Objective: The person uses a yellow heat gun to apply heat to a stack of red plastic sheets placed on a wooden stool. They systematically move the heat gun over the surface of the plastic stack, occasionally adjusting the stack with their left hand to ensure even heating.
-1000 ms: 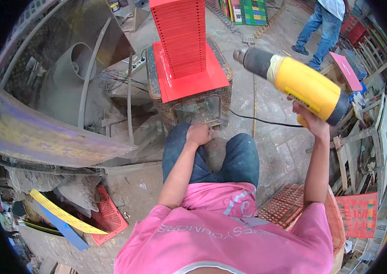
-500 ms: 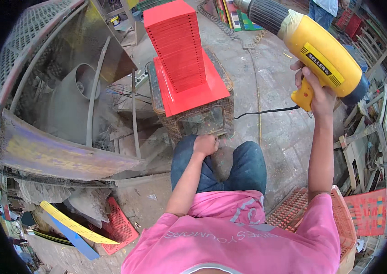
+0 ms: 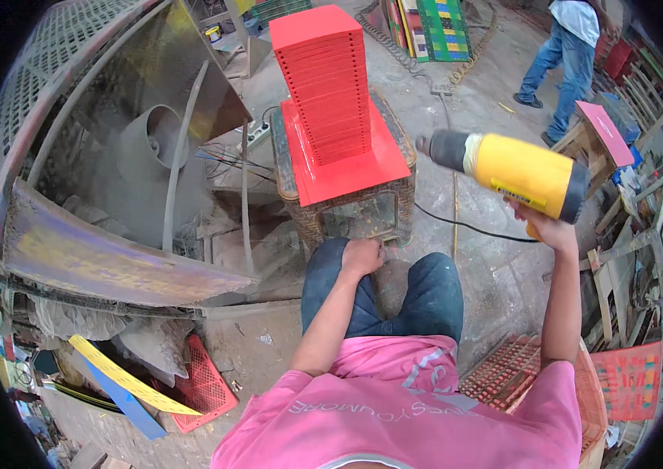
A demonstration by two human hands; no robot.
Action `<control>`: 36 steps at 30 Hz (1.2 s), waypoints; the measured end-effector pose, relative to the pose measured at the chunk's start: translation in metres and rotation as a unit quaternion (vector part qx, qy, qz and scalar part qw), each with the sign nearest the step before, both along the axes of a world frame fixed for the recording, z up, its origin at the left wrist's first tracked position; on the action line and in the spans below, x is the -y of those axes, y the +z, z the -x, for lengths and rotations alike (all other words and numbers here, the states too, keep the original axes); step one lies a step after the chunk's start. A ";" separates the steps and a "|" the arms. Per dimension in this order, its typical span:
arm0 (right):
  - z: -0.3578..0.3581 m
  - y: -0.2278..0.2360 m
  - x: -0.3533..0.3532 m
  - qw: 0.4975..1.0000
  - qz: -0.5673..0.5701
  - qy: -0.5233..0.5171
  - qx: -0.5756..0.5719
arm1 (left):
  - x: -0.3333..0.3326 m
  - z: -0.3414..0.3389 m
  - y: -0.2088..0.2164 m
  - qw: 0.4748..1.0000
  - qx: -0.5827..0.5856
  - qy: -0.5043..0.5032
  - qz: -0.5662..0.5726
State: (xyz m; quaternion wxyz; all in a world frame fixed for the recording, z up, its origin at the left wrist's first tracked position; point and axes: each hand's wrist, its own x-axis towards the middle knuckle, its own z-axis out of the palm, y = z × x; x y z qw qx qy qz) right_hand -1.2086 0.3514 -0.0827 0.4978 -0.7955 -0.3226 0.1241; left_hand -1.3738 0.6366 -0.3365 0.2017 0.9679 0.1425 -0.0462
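Heat gun [image 3: 523,173] hangs mid-air right of the red panel stack [image 3: 322,90], nozzle [image 3: 424,144] toward it. Right hand [image 3: 546,225] grips it; left hand [image 3: 363,256] rests on the knee [image 3: 320,270] (open or closed, can't tell). Looks like aiming; next move calls for a steady wrist.

With my right hand [image 3: 548,227] I grip a yellow heat gun [image 3: 523,173] from below; its dark front end points to the left, towards a tall stack of red sheets [image 3: 327,98], but it is apart from them. The stack stands on a wider red sheet [image 3: 382,173], which lies on a woven stool [image 3: 403,209] in front of my knees [image 3: 435,283]. My left hand [image 3: 363,256] rests on my left knee. A black cable [image 3: 472,228] runs near the stool. Farther away, at the upper right, another person [image 3: 570,59] in blue jeans stands.
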 end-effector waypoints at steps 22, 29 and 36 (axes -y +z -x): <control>0.079 -0.021 -0.081 0.914 -0.060 -0.064 0.396 | 0.002 0.006 0.004 0.999 0.050 0.012 0.016; 0.097 -0.020 -0.077 0.918 -0.011 -0.002 0.397 | -0.003 0.009 -0.002 0.998 0.048 0.015 0.046; 0.093 -0.016 -0.075 0.895 0.018 -0.081 0.439 | -0.004 0.012 0.002 0.997 0.077 -0.001 0.028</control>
